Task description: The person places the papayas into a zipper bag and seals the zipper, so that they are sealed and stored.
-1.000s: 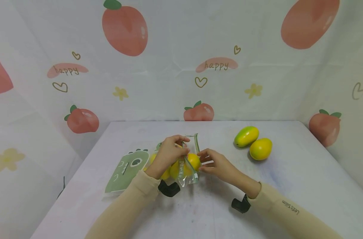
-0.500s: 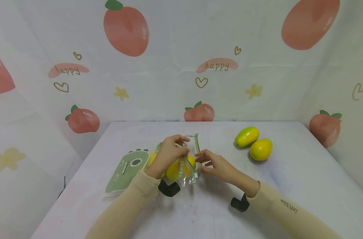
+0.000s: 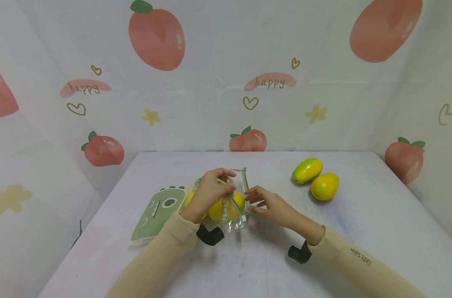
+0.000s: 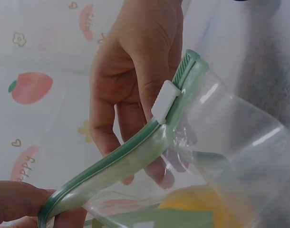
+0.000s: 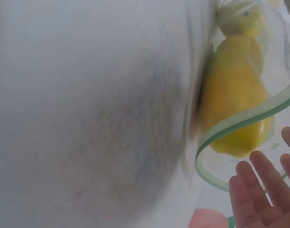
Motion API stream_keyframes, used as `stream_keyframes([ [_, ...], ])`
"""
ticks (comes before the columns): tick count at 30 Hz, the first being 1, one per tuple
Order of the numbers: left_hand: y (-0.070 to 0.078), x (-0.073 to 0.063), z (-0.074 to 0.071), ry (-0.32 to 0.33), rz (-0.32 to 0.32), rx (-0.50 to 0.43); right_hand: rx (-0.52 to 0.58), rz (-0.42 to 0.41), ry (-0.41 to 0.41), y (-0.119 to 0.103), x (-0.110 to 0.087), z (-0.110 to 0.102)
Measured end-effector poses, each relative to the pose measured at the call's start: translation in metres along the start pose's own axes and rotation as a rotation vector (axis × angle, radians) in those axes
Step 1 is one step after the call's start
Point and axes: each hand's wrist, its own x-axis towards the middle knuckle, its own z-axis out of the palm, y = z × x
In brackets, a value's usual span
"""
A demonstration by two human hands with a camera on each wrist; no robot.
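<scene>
Apparently at the filling stage: pinching a clear zip bag [image 4: 121, 164] by its rim in the left hand [image 3: 212, 188], with yellow fruits [image 5: 233, 95] inside and the right hand [image 3: 272, 207] at the mouth, fingers apart and gripping nothing. Probably calling next for nudging those deeper, mouth held wide, then fetching the green-tinged fruit [image 3: 307, 170] and the rounder fruit [image 3: 324, 186], just beside each other at far right. Set on a pale, faintly stained table [image 3: 278, 269], against a white peach-printed backdrop [image 3: 218, 37]

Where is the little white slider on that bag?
In the head view, the white slider sits toward the near end of the green zip strip on the clear bag, just left of the right hand.
</scene>
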Motion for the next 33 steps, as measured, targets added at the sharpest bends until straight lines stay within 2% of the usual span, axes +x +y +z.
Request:
stream_keyframes([
  [8,0.002,0.000,0.000,-0.004,-0.029,0.003,0.002,0.020,0.036,-0.001,-0.003,-0.007],
  [15,0.002,-0.001,0.000,-0.005,-0.023,-0.019,0.002,-0.022,0.106,-0.001,-0.006,-0.021],
  [21,0.001,-0.003,0.000,-0.010,-0.005,-0.066,0.023,-0.024,0.189,-0.002,-0.012,-0.040],
  [33,0.000,-0.002,0.000,-0.010,-0.005,-0.075,0.047,-0.002,0.390,0.000,-0.035,-0.086],
])
